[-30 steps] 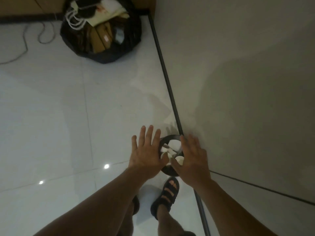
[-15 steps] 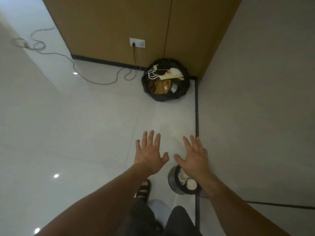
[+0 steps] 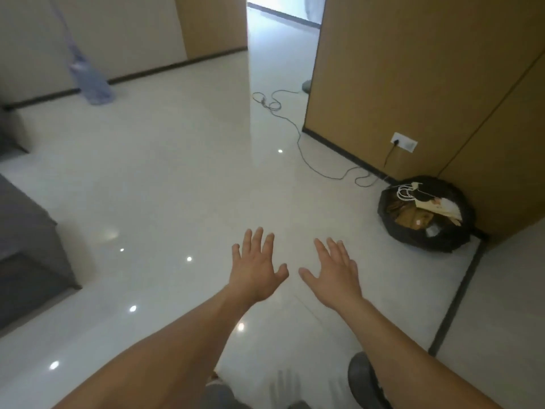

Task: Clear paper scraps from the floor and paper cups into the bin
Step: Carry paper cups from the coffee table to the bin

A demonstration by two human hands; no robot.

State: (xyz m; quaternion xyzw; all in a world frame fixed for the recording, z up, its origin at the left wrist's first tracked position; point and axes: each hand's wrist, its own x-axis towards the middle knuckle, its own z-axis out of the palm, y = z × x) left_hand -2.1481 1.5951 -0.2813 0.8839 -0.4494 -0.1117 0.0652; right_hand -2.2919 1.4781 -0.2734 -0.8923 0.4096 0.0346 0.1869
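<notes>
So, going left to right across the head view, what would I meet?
Grey furniture → blurred blue object against the wall → left hand → right hand → black rubbish bag in the corner.

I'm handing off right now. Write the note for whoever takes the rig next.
Left hand: open, holds nothing.
Right hand: open, holds nothing; both held out above the floor.
Black rubbish bag sits full in the corner at right. A dark round shape at the bottom edge may be the bin; contents hidden.
Done: no scraps or cups show on the visible floor.
Left: check the floor out of view, confirm the bin.
</notes>
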